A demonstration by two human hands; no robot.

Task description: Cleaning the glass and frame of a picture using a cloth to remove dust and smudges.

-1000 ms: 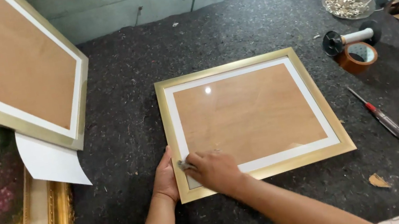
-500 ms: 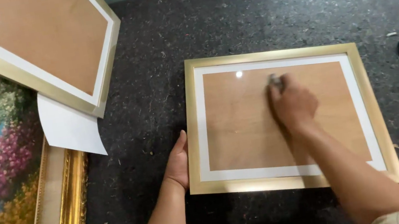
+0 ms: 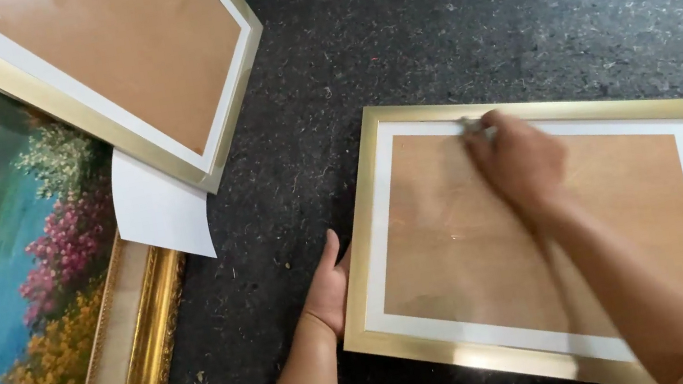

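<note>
Gold frame (image 3: pixel 560 358) flat on the desk (image 3: pixel 516 27); left hand (image 3: pixel 327 287) lies open against its 9 o'clock edge, right hand (image 3: pixel 515 160), grip blurred, rubs near 12 o'clock: hard pressure could crack the glazing.

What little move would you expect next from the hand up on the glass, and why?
Probably a sweep rightward along the top edge. The right hand is blurred at the upper left of the glass of the gold frame, pinching something small and pale, and the left hand braces the frame's left side.
</note>
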